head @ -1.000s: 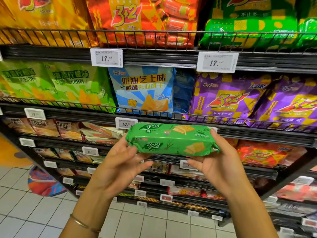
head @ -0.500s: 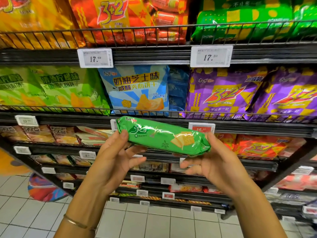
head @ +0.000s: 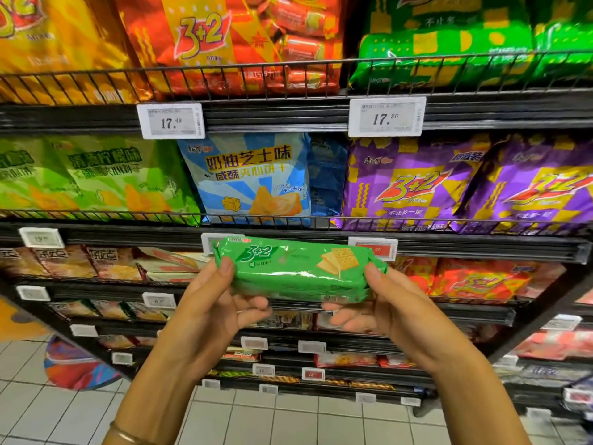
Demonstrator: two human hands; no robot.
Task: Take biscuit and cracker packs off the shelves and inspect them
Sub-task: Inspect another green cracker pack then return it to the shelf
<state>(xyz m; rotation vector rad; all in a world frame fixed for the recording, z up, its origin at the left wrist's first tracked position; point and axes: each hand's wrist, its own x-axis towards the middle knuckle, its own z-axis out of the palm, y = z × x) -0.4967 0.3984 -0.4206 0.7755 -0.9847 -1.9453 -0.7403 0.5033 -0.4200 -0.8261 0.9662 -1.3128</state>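
Note:
A long green "3+2" cracker pack (head: 298, 271) lies level in front of the shelves, its printed face with the cracker picture turned toward me. My left hand (head: 215, 309) grips its left end, thumb on the front and fingers curled underneath. My right hand (head: 382, 306) holds the right end the same way. Both hands are a little in front of the third shelf's edge.
Black wire-fronted shelves (head: 288, 101) fill the view. Orange and green bags sit on top, a blue bag (head: 253, 178) and purple "3+2" bags (head: 414, 184) below, smaller packs on lower shelves. White price tags (head: 386, 117) line the shelf edges. Pale floor tiles (head: 272, 419) lie below.
The pack has been turned in both hands from a tilted, edge-on pose to level with its front face toward me. The view has shifted slightly down.

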